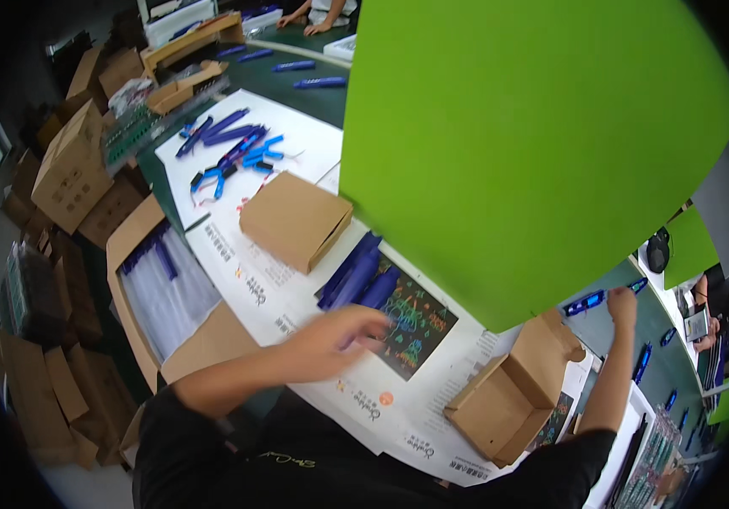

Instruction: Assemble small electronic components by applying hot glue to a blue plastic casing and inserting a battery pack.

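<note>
My left hand, smeared by motion, is just in front of a cluster of dark blue plastic tubes. Its fingers are too blurred to tell whether they hold anything. Beside it lies a black sheet with coloured drawings. Far to the right, my right hand is closed on a blue pen-shaped device with a small lit area; the device shows on both sides of the fingers. An open cardboard box sits between my arms, and a closed one rests beyond the tubes.
A tall green panel stands across the bench. Blue shells and small blue parts with wires lie at the far left. A large carton holds bagged tubes. More blue devices lie at right. Other people sit beyond.
</note>
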Tool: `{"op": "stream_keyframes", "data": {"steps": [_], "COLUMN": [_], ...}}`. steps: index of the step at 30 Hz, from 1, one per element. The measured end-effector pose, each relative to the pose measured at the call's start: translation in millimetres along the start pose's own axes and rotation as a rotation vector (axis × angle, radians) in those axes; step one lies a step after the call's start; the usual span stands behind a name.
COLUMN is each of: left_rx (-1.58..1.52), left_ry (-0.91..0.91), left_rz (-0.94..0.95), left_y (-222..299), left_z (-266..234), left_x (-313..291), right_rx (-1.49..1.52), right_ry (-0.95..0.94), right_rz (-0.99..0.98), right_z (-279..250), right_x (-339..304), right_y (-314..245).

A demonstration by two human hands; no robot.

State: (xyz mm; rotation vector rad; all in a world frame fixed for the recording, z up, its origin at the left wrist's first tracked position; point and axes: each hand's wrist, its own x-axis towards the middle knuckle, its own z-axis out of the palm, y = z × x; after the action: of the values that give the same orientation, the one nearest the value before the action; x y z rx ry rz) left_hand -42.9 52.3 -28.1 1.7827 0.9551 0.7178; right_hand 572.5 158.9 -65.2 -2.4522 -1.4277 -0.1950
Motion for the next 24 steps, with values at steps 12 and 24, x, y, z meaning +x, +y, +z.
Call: {"op": "stream_keyframes", "data": {"steps": [12,24], "left_rx": [0.486,0.299], "left_ry": [-0.38,0.245], "left_rz": [0.191,-0.324], "left_y": [14.5,34.5], "left_z": [170.4,-54.8], "left_x": [61.8,-195.3], "right_rx": [0.956,1.167], "right_ry": [-0.386,-0.66], "right_rz": [-1.196,-1.544], "right_z": [-308.9,-274.1], "right_x": [-330.9,-329.5], "right_y": [-222.3,-256.2]}}
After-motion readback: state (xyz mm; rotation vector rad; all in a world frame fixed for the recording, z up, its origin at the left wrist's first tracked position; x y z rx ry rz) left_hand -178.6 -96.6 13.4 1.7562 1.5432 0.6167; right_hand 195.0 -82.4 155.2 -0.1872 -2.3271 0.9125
